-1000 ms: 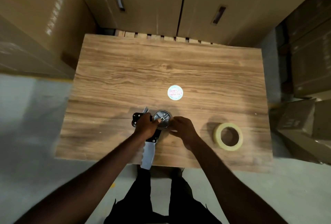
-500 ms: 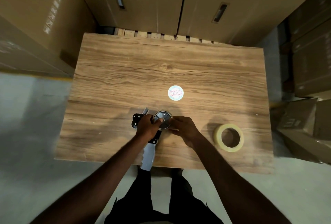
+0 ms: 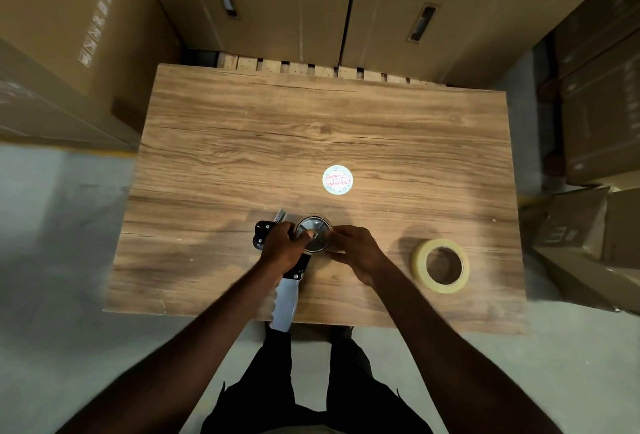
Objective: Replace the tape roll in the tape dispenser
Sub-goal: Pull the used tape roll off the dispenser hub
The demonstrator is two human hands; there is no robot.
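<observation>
Centrally, lower frame: tape dispenser (image 3: 289,281) flat on wooden table (image 3: 242,142), handle past near edge | L hand (image 3: 282,246) grips dispenser body, thumb on hub (image 3: 312,233) | R hand (image 3: 356,253) pinches hub's rim w/ fingertips | new tape roll (image 3: 440,266) lies flat lower right, apart from hands | round sticker (image 3: 337,180) mid-table.

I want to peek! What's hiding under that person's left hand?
Under the left hand lies the tape dispenser on the wooden table. Its black front, round hub and pale handle stick out. The middle part is covered by the hand.
</observation>
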